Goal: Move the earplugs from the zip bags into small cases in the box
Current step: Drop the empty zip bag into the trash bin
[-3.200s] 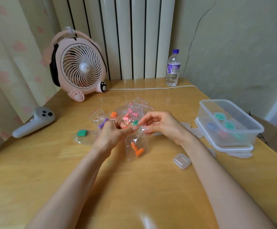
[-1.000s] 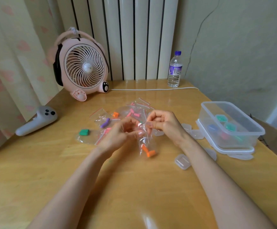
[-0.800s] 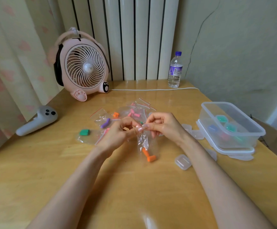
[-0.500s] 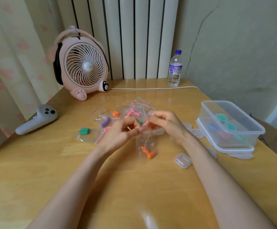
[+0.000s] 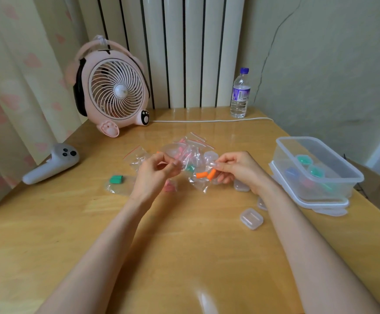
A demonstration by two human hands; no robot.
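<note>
Bag stretched over the desk, left hand and right hand each with a pinch grip on opposite sides, two orange earplugs inside, clear case by the right wrist, box further right

One view only: head-worn, wide-angle. Looks forward and down over the table from its near edge, close in; left hand and right hand sit mid-frame, both forearms entering from the bottom edge. Faces the far radiator; curtain left, wall right.
</note>
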